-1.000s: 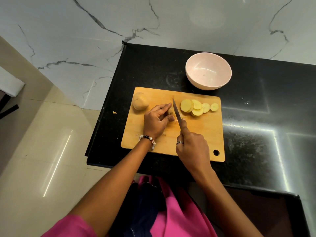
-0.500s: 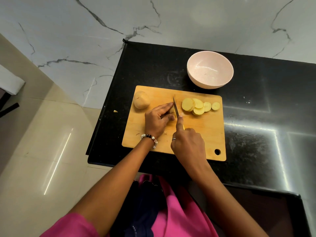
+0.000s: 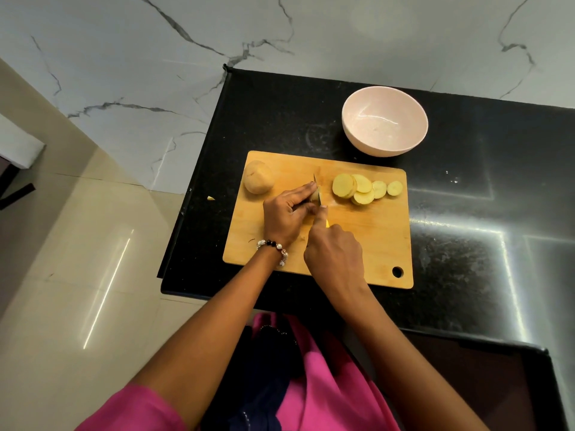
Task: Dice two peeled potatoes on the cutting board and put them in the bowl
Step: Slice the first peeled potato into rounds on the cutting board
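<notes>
The task looks early: 1 potato is mostly cut into round slices [image 3: 365,188] lying at the upper right of the cutting board [image 3: 382,244], the second potato [image 3: 258,181] sits whole at its upper left, nothing is diced, and the bowl [image 3: 385,121] above the board is empty. The left hand [image 3: 287,214] pinches the remaining potato end [image 3: 315,196] at board centre, while the right hand [image 3: 334,255] grips the knife [image 3: 317,194]. Compared with 1 second ago, the blade has shifted left against the stub, away from the slices.
</notes>
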{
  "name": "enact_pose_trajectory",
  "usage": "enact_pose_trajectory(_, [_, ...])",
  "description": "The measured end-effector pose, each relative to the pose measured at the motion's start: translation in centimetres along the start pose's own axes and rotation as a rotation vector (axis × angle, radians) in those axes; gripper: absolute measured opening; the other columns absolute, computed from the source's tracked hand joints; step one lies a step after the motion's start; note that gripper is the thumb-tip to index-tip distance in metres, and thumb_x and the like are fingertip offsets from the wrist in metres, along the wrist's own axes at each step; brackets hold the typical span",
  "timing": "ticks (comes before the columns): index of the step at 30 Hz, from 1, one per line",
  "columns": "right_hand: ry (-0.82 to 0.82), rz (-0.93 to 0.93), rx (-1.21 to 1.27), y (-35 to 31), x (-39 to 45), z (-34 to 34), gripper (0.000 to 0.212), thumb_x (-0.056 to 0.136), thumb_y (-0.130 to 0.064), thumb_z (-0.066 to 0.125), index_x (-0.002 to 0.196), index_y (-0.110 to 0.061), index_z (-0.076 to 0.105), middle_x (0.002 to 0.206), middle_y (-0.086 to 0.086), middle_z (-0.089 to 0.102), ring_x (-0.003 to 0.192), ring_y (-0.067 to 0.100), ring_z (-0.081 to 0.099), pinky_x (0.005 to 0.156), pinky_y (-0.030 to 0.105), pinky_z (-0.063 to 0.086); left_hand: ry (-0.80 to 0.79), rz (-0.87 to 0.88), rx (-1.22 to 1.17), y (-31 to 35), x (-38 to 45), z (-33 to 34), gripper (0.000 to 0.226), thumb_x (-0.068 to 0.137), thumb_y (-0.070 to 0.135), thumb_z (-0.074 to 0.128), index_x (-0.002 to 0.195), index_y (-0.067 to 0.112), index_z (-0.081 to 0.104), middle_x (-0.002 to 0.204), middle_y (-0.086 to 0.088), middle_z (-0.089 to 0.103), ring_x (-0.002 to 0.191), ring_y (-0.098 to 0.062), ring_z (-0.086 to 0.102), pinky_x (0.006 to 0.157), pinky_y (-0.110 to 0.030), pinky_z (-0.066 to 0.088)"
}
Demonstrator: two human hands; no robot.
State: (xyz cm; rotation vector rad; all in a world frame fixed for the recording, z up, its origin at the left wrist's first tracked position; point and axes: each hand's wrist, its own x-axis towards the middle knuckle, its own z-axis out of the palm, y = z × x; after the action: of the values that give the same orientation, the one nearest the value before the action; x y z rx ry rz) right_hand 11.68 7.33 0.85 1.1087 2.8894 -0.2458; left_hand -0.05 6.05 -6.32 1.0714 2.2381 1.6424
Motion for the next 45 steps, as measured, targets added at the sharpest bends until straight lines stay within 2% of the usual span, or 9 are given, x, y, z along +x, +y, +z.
enact_pose_trajectory(3, [-0.004, 0.005, 0.012, 0.2, 0.8, 0.1, 0.056, 0.096, -0.005, 0.03, 0.15, -0.002, 0.013, 0.096, 0.015, 0.062, 0.085, 0.035, 0.062, 0.058, 0.035, 0.034, -0.006, -0.032, -0.019, 0.0, 0.0, 0.1, 0.038, 0.074, 0.001, 0.075, 0.111, 0.004, 0.068, 0.113, -0.008, 0.067, 0.107, -0.004, 0.061, 0.093, -0.02, 0.049])
enact_pose_trajectory(8, [-0.058, -0.03, -0.006, 0.4, -1.6, 1.1, 0.061, 0.094, -0.004, 0.03, 0.15, -0.002, 0.003, 0.091, 0.014, 0.061, 0.08, 0.033, 0.062, 0.057, 0.034, 0.035, 0.003, -0.069, -0.03, 0.3, 0.0, 0.0, 0.037, 0.073, -0.001, 0.074, 0.109, 0.004, 0.069, 0.113, -0.008, 0.068, 0.106, -0.002, 0.06, 0.092, -0.019, 0.049])
enact_pose_trajectory(12, [-0.044, -0.014, -0.031, 0.7, -0.2, 2.1, 0.059, 0.095, -0.003, 0.029, 0.15, -0.001, 0.005, 0.092, 0.016, 0.062, 0.081, 0.034, 0.062, 0.058, 0.035, 0.035, 0.0, -0.125, -0.061, 0.6, 0.0, 0.0, 0.037, 0.073, 0.0, 0.075, 0.109, 0.005, 0.069, 0.113, -0.008, 0.068, 0.105, 0.0, 0.059, 0.09, -0.018, 0.05])
enact_pose_trajectory(17, [-0.089, -0.075, -0.033, 2.1, -1.5, 2.2, 0.062, 0.097, -0.007, 0.027, 0.15, -0.008, -0.004, 0.098, 0.015, 0.058, 0.081, 0.034, 0.06, 0.06, 0.037, 0.036, 0.013, -0.134, -0.024, 0.7, 0.0, 0.0, 0.04, 0.071, 0.004, 0.078, 0.109, 0.005, 0.069, 0.113, -0.008, 0.068, 0.103, 0.006, 0.055, 0.088, -0.005, 0.043])
enact_pose_trajectory(27, [-0.19, -0.053, -0.011, 3.5, -3.5, 2.7, 0.065, 0.099, -0.018, 0.028, 0.15, -0.013, -0.011, 0.106, 0.013, 0.055, 0.084, 0.032, 0.06, 0.063, 0.035, 0.04, -0.025, -0.112, 0.017, 0.8, 0.0, -0.1, 0.046, 0.074, 0.013, 0.078, 0.117, 0.005, 0.065, 0.121, -0.011, 0.064, 0.109, -0.005, 0.054, 0.088, -0.001, 0.039])
enact_pose_trajectory(31, [-0.142, -0.026, 0.011, 4.2, -1.9, 2.7, 0.061, 0.101, -0.022, 0.028, 0.151, -0.018, -0.005, 0.107, 0.013, 0.055, 0.084, 0.033, 0.06, 0.061, 0.034, 0.037, -0.043, -0.152, -0.069, 1.0, -0.2, -0.1, 0.048, 0.074, 0.012, 0.079, 0.119, 0.005, 0.064, 0.119, -0.005, 0.064, 0.105, -0.002, 0.058, 0.084, -0.011, 0.049])
enact_pose_trajectory(37, [-0.107, -0.007, 0.089, 5.5, -0.5, 2.7, 0.061, 0.099, -0.028, 0.032, 0.152, -0.026, 0.0, 0.104, 0.012, 0.059, 0.086, 0.033, 0.058, 0.063, 0.033, 0.034, -0.043, -0.172, -0.11, 1.3, -0.2, -0.1, 0.047, 0.075, 0.006, 0.076, 0.121, 0.006, 0.063, 0.119, -0.004, 0.063, 0.106, -0.006, 0.06, 0.085, -0.016, 0.052])
enact_pose_trajectory(41, [-0.072, -0.015, 0.148, 5.6, -0.9, 3.2, 0.061, 0.098, -0.026, 0.035, 0.152, -0.024, 0.005, 0.098, 0.013, 0.06, 0.082, 0.033, 0.058, 0.063, 0.034, 0.036, -0.052, -0.17, -0.104, 1.2, -0.3, -0.1, 0.046, 0.077, 0.005, 0.075, 0.121, 0.006, 0.062, 0.12, -0.003, 0.063, 0.106, -0.006, 0.06, 0.085, -0.014, 0.051])
enact_pose_trajectory(45, [0.036, 0.019, 0.365, 6.3, -0.9, 3.2, 0.056, 0.096, -0.017, 0.042, 0.149, -0.015, 0.025, 0.082, 0.018, 0.065, 0.073, 0.035, 0.058, 0.063, 0.04, 0.042, -0.054, -0.188, -0.121, 1.2, -0.3, -0.2, 0.046, 0.078, 0.005, 0.074, 0.122, 0.005, 0.061, 0.118, 0.001, 0.061, 0.106, -0.005, 0.059, 0.085, -0.012, 0.049])
